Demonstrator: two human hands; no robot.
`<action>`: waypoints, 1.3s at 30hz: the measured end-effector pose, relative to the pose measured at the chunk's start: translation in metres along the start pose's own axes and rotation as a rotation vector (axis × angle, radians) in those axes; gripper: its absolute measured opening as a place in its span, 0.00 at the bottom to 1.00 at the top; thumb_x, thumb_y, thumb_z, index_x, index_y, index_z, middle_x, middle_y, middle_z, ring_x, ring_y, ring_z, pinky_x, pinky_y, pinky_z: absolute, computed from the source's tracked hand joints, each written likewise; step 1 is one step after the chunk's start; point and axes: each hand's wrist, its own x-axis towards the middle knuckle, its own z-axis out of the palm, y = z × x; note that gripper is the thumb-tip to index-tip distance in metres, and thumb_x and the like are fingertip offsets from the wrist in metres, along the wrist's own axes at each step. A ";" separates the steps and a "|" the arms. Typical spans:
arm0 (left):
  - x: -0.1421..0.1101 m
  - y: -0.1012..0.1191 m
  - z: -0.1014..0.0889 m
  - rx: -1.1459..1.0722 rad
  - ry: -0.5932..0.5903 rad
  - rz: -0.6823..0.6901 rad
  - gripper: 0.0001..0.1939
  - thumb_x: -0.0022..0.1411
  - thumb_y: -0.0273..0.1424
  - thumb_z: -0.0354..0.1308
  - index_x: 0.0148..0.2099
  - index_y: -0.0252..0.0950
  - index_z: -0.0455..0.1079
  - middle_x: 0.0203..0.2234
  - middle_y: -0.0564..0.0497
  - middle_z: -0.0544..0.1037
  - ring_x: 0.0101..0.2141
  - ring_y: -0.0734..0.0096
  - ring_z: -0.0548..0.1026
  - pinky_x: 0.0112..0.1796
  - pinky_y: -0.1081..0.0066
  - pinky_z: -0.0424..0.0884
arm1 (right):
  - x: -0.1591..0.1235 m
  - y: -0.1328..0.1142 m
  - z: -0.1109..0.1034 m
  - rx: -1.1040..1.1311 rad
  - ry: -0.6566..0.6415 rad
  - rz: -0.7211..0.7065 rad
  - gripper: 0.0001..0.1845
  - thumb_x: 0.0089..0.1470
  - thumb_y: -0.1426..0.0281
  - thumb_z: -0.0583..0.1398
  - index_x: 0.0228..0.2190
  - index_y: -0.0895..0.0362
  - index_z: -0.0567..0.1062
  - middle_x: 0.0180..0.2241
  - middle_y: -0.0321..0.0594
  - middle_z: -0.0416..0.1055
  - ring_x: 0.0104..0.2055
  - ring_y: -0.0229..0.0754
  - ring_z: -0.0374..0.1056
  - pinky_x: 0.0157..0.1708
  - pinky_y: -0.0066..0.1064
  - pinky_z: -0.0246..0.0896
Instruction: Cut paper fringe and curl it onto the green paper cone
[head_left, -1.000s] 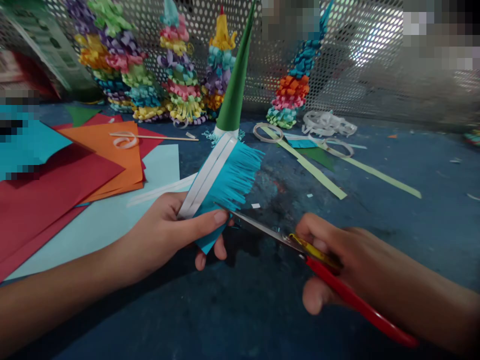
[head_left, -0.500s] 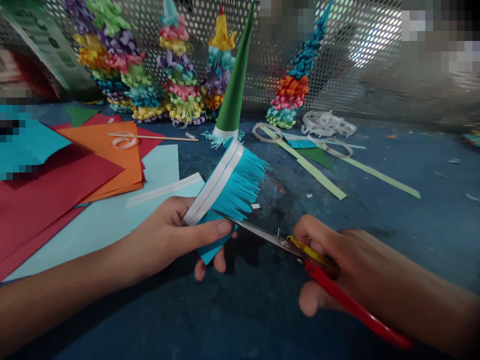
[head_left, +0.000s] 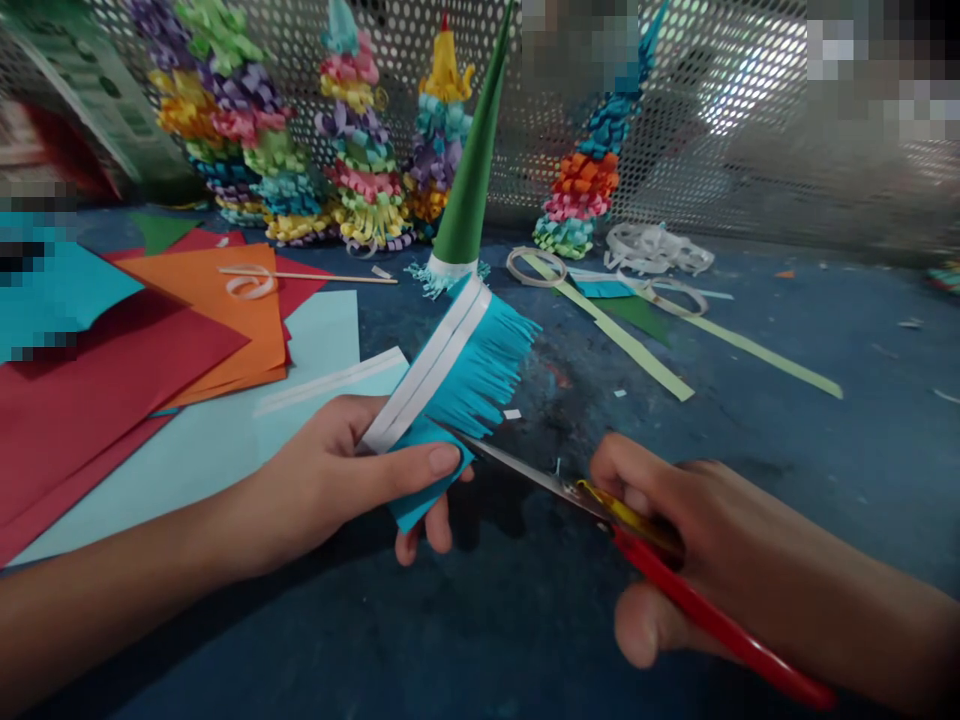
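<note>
A line of frilled paper cones beside a perforated metal panel
From here I can make out 4 of them grouped to the left and 1 with a blue top farther right; on the dark blue table, red sheets, orange sheets and a pale blue sheet overlap at the left, a thin stick lying partly over the orange, while 2 pale rings, pale green strips and a tangle of white ribbon sit right of centre
</note>
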 end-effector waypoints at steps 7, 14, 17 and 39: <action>0.002 -0.005 -0.005 0.035 0.042 0.085 0.15 0.64 0.42 0.66 0.34 0.34 0.75 0.20 0.51 0.82 0.17 0.75 0.77 0.21 0.79 0.74 | -0.006 -0.003 -0.002 -0.050 0.041 -0.088 0.31 0.51 0.37 0.61 0.30 0.49 0.59 0.19 0.30 0.66 0.19 0.40 0.59 0.19 0.31 0.46; 0.002 -0.004 -0.003 0.076 0.092 0.083 0.15 0.64 0.42 0.67 0.35 0.35 0.73 0.21 0.52 0.83 0.17 0.76 0.76 0.21 0.81 0.73 | -0.003 -0.003 -0.004 -0.063 0.004 -0.073 0.31 0.51 0.37 0.62 0.30 0.49 0.58 0.18 0.29 0.66 0.18 0.39 0.56 0.18 0.30 0.44; 0.002 -0.004 -0.002 0.079 0.099 0.084 0.14 0.65 0.41 0.66 0.35 0.36 0.73 0.21 0.53 0.83 0.16 0.77 0.76 0.20 0.81 0.72 | -0.001 -0.003 -0.004 -0.084 0.005 -0.046 0.31 0.49 0.37 0.62 0.30 0.49 0.59 0.18 0.29 0.66 0.18 0.39 0.56 0.18 0.29 0.44; 0.005 -0.006 -0.005 0.009 -0.076 0.020 0.15 0.65 0.41 0.65 0.34 0.34 0.74 0.21 0.52 0.83 0.15 0.78 0.74 0.17 0.83 0.68 | -0.001 -0.006 0.000 -0.123 -0.048 0.078 0.31 0.46 0.36 0.60 0.31 0.48 0.58 0.20 0.33 0.74 0.18 0.42 0.63 0.20 0.30 0.46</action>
